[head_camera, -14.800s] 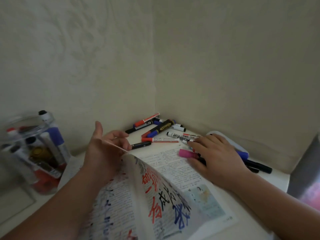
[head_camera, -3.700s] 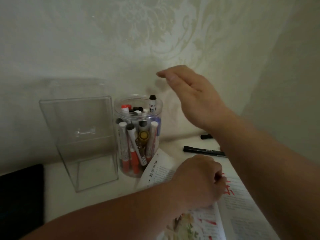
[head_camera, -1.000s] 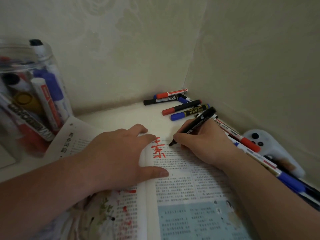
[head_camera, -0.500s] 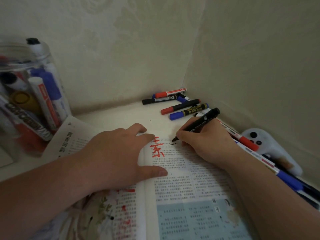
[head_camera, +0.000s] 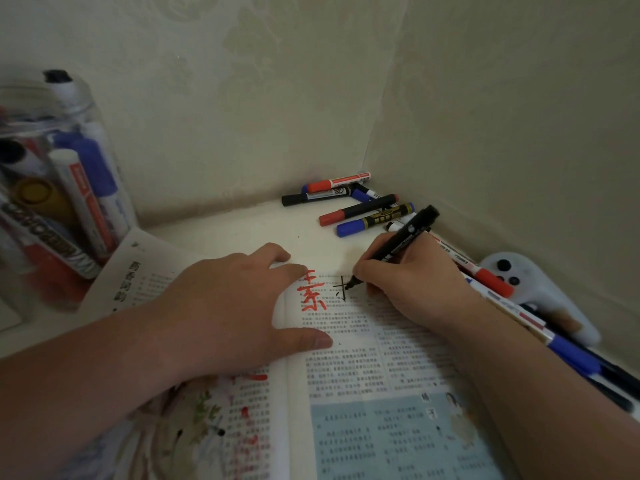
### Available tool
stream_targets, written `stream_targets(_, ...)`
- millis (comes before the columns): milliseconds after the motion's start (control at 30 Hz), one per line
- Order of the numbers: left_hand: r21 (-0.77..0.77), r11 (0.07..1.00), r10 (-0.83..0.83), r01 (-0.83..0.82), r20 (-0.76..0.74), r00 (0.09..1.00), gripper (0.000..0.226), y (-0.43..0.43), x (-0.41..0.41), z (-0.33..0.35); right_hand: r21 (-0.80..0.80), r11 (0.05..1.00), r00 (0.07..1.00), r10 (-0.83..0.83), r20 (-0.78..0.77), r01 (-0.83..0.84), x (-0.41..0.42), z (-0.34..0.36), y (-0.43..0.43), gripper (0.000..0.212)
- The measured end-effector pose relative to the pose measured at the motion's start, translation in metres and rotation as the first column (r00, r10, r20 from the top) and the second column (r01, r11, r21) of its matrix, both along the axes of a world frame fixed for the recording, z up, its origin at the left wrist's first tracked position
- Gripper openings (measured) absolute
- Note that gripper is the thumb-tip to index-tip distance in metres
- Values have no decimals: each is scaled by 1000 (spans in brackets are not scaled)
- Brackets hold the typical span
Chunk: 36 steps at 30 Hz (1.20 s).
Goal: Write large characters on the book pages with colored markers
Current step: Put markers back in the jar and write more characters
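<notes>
The right hand (head_camera: 415, 285) pinches the marker (head_camera: 401, 242), tip on the book (head_camera: 346, 362); left hand (head_camera: 225, 306), spread, pins it. A slipping page could skew the stroke.

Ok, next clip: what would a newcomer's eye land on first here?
The big red character at the top of the open book, just right of the gutter, catches the eye first; beside it the right hand holds a black marker with its tip at a thin black cross. The left hand lies flat over the left page and gutter, with a clear jar of markers at far left and loose markers in the wall corner.
</notes>
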<state>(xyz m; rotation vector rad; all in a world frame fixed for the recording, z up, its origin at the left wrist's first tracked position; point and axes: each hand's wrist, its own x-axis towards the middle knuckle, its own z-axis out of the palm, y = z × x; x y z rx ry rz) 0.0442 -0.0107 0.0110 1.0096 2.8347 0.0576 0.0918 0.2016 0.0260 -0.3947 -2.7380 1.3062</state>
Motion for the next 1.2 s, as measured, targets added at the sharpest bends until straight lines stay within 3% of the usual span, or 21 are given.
stream_targets(233,4,1000,-2,2,-8,1000,106,1,0,0,31,997,998,-67,2,67,2,5,2,17)
stream_targets(467,4,1000,-2,2,-21,1000,106,0,0,-1,155,982,992,-119,46,111,-1,6,1,36)
stream_targets(933,15,1000,-8,8,0,1000,105,0,1,1,124,992,996,-37,85,26,-1,9,5,22)
stream_targets(1200,30,999,-13,14,-10,1000,105,-1,3,2,113,993,999,-34,31,31,0,5,6,18)
